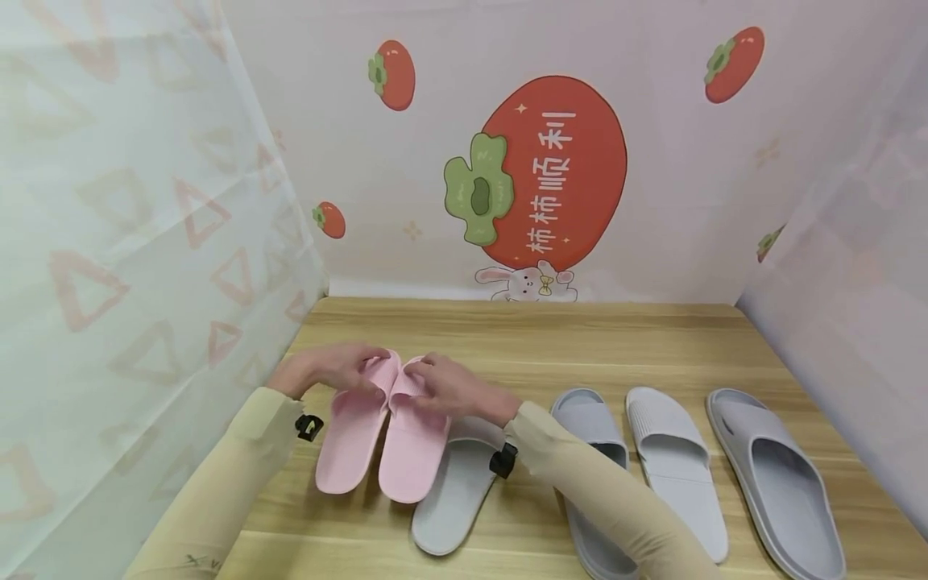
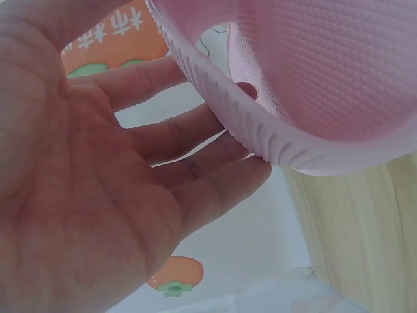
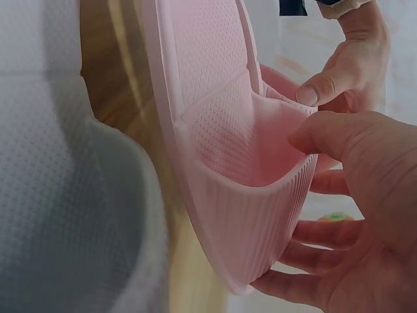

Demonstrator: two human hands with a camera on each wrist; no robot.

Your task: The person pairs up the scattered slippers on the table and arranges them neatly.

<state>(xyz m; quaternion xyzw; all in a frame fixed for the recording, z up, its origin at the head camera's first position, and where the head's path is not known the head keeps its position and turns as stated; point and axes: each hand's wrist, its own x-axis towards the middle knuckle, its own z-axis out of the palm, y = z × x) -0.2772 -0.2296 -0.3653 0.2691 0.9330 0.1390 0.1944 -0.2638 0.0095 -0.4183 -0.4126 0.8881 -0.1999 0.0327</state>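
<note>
Head view, nearest first: two pale sleeves, left sleeve (image 1: 210, 503) and right sleeve (image 1: 616, 491), reach forward from the lower edge, a small black device at each wrist. Right sleeve crosses over a dark grey slipper (image 1: 590, 532), hiding part of it. Beside that, rightward, a pale grey slipper (image 1: 685, 483), then a wide grey slipper (image 1: 786, 491); all three have heels toward the wearer.

Lone grey slipper (image 1: 449, 503) lies slantwise just right of the pink pair, its strap end partly covered by the right arm.

Left pink slipper (image 1: 348, 451) and right pink slipper (image 1: 409, 459) sit between the hands, side by side, close at the straps, spread at the heels. Heels lie on the near side of the hands. Whether either touches the wood, cannot tell.

Left hand (image 1: 344, 366) grips the left one at its strap, from the outer side. Right hand (image 1: 464, 387) likewise holds the right one; right wrist view shows its thumb at the strap's mouth, fingers along the outer side.

Beyond: bare wood of the bench (image 1: 522, 338). Farthest: white backdrop (image 1: 290, 32) printed with a large red persimmon (image 1: 594, 177) above a rabbit (image 1: 524, 283).
</note>
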